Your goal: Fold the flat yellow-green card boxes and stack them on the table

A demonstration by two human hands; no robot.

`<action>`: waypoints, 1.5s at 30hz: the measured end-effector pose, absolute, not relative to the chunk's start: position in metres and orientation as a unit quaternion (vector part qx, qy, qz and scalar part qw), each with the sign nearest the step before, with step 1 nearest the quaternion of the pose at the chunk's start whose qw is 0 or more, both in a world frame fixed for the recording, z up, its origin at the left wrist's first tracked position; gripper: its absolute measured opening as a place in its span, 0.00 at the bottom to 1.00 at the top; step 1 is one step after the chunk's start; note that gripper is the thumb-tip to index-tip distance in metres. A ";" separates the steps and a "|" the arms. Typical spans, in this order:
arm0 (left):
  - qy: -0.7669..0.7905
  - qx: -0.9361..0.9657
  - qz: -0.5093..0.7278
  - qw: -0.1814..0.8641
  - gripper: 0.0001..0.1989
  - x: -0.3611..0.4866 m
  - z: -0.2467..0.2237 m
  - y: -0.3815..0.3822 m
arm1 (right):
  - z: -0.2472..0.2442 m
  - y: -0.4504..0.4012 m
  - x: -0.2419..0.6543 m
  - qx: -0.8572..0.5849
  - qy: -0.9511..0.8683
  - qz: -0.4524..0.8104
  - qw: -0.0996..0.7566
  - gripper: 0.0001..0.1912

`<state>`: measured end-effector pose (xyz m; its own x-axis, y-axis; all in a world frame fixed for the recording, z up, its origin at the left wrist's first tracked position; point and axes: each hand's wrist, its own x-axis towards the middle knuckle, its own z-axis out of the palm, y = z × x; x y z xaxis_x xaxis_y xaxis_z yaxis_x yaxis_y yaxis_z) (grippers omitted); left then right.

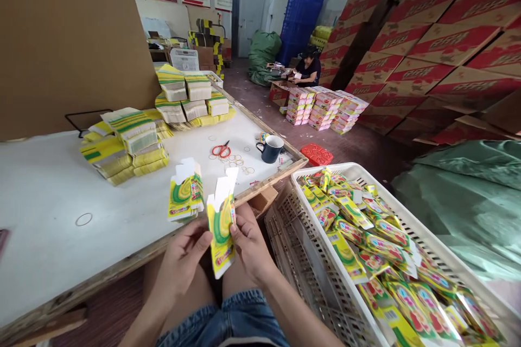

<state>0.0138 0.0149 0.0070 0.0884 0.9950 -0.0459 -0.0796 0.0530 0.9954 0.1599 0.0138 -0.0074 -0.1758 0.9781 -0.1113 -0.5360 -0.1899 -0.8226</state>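
A yellow-and-green printed carton (221, 233) with white flaps standing up at its top is held upright over my lap, just past the table edge. My right hand (251, 246) grips its right side, with the thumb on the front. On the left side, my left hand (185, 252) pinches the carton's edge between thumb and curled fingers. A small stack of flat, matching cartons (183, 195) lies on the table just beyond my left hand. Further back stand bundled piles of flat cartons (134, 133).
A white plastic basket (299, 200) full of cartons stands to my right. On the white table (52, 217) are red-handled scissors (221, 149), rubber bands (236, 161) and a dark mug (271, 149). A person (309, 71) sits beyond, near stacked boxes (439, 43).
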 end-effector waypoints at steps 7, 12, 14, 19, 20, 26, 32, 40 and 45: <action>0.438 0.446 0.497 0.602 0.16 0.022 -0.009 0.009 | -0.017 0.013 0.163 -0.314 -0.295 0.711 0.555 0.17; 0.451 0.489 0.489 0.564 0.15 0.026 0.003 0.006 | -0.018 0.010 0.161 -0.319 -0.273 0.721 0.552 0.17; 0.467 0.497 0.483 0.549 0.15 0.028 0.011 0.006 | -0.017 0.009 0.160 -0.321 -0.270 0.723 0.549 0.17; 0.475 0.507 0.480 0.535 0.12 0.033 0.023 0.005 | -0.020 0.008 0.162 -0.329 -0.271 0.722 0.546 0.19; 0.475 0.519 0.477 0.527 0.11 0.032 0.023 0.005 | -0.022 0.008 0.162 -0.331 -0.274 0.720 0.545 0.20; 0.531 0.580 0.453 0.420 0.13 0.031 0.012 0.008 | -0.028 0.007 0.167 -0.350 -0.302 0.698 0.547 0.21; 0.619 0.573 0.444 0.301 0.13 0.026 0.003 0.025 | -0.014 0.010 0.162 -0.428 -0.400 0.555 0.591 0.15; 0.711 0.515 0.443 0.180 0.09 -0.033 0.010 0.098 | -0.023 0.013 0.168 -0.437 -0.363 0.547 0.615 0.11; 0.693 0.512 0.467 0.196 0.25 -0.026 0.014 0.085 | -0.025 0.011 0.170 -0.429 -0.327 0.563 0.627 0.11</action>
